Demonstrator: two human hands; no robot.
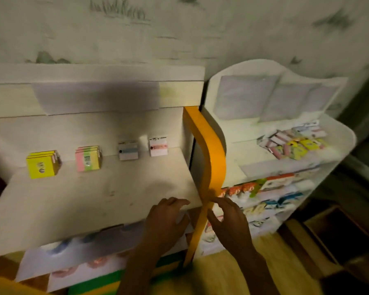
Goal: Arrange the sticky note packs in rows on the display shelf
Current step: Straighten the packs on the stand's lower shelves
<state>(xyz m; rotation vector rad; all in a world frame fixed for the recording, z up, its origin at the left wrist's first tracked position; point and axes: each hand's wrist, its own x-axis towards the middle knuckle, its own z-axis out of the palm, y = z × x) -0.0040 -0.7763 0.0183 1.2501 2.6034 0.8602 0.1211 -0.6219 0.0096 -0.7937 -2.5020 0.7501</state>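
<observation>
Both my hands empty, fingers loosely apart: left hand (164, 218) near the pale wooden display shelf (77, 201) edge, right hand (228, 218) beside it. I'd fetch from the jumbled pile of sticky note packs (294, 143) far right, extending the yellow square pack stack (43, 164) row.

no readable text anywhere. dark printed marks on the yellow pack (42, 166) and the pink-green pack (87, 160), left of centre, too blurred to read; same for the boxes (246, 188) at right.
</observation>
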